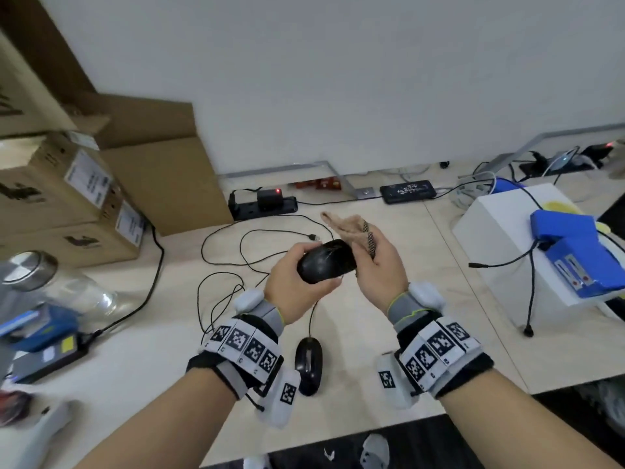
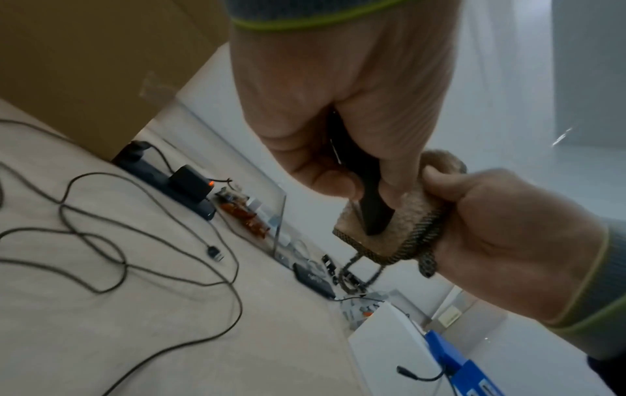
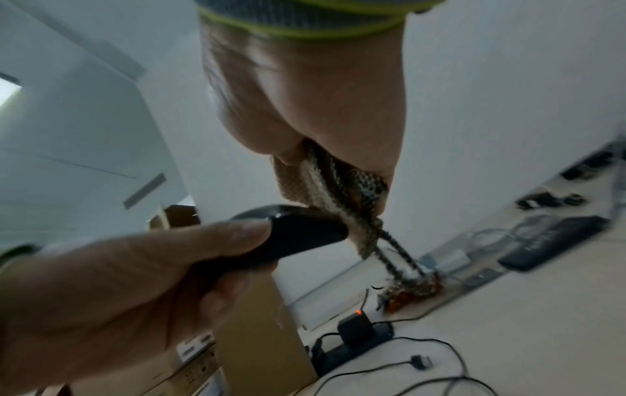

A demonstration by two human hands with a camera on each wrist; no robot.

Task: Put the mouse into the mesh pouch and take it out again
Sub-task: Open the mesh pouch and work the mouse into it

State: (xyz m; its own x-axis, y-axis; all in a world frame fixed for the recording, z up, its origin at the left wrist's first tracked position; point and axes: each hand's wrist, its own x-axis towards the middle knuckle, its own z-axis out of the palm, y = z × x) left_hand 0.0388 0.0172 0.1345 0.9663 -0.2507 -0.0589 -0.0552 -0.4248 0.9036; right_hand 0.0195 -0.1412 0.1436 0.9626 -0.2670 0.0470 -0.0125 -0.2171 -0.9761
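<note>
Left hand (image 1: 297, 282) has its fingers wrapped round the black mouse (image 1: 326, 262), held above the surface (image 1: 389, 204), long axis running left-right, nose aimed at the pouch. Right hand (image 1: 382, 262) pinches the tan mesh pouch (image 1: 345, 226) and its braided drawstring (image 1: 369, 240), just right of the mouse. Left wrist view shows what head view hides: mouse tip sits at the pouch mouth. A second mouse (image 1: 308, 365) lies near, untouched.

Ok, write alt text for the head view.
Left hand grips a black mouse above a desk, its nose at the tan mesh pouch gripped by the right hand. A second mouse lies below, amid cables; cardboard boxes stand left.
</note>
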